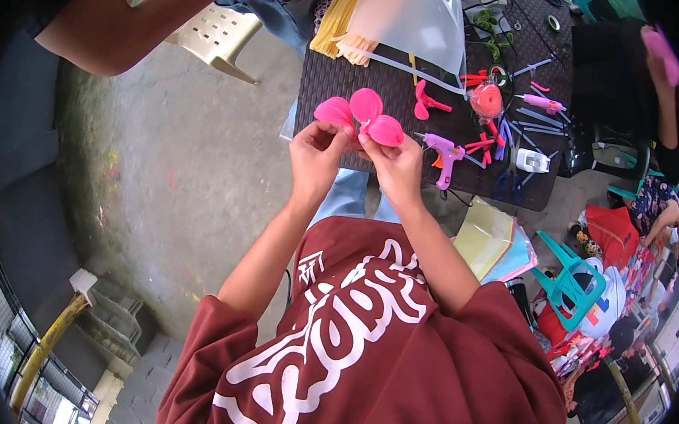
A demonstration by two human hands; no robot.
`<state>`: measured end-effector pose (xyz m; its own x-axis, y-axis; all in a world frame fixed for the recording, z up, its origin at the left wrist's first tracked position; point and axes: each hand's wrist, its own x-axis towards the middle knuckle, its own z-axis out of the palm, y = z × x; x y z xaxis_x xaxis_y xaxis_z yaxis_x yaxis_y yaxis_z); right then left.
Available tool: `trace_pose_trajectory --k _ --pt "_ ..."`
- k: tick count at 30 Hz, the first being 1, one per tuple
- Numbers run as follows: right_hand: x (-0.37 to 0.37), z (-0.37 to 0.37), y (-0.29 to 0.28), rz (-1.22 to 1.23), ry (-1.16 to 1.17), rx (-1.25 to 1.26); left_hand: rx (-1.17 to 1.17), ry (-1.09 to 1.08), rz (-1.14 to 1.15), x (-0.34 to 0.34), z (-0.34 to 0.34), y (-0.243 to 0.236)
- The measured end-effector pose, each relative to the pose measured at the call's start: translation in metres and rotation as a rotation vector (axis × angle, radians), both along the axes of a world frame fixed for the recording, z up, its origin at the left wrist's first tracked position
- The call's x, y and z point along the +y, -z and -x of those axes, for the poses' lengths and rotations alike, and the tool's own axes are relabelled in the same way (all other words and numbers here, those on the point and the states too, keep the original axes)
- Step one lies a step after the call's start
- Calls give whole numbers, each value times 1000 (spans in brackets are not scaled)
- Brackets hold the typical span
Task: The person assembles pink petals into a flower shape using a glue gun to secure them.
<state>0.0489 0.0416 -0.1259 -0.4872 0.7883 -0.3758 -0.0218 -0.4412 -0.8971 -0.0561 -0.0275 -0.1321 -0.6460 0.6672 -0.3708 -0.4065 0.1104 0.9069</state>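
Head view: your left hand (318,148) and right hand (395,162) both pinch pink petals (364,116); glue gun (445,152) on table (342,77) at 3 o'clock.

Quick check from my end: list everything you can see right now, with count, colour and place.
pink petal piece: one, three pink petals, held up between both hands over the table's near edge
dark table: one, dark woven top, ahead of the hands
glue gun: one, purple with orange trigger, on the table right of the hands
finished pink flower: one, pink, further back on the table
yellow strips: a bundle, yellow, table's far left
clear plastic bag: one, translucent, far side
teal plastic chair: one, teal, lower right
beige plastic chair: one, upper left
left hand: pinching the petal piece
right hand: pinching the petal piece
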Motion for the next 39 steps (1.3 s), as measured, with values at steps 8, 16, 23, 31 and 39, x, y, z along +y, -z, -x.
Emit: trace_pose_trajectory --k 8,16,23,31,39 --pt "14 -15 -36 -312 81 40 -2 124 -60 18 -7 -53" --pt "21 -38 -61 -351 2 7 15 214 -70 25 -12 -77" --pt "26 -43 -83 -428 -8 32 35 191 -88 28 -21 -93" --pt "31 -52 -101 -452 -31 55 61 209 -93 31 -26 -105" --pt "32 -61 -106 -502 -42 51 15 294 -126 35 -29 -118"
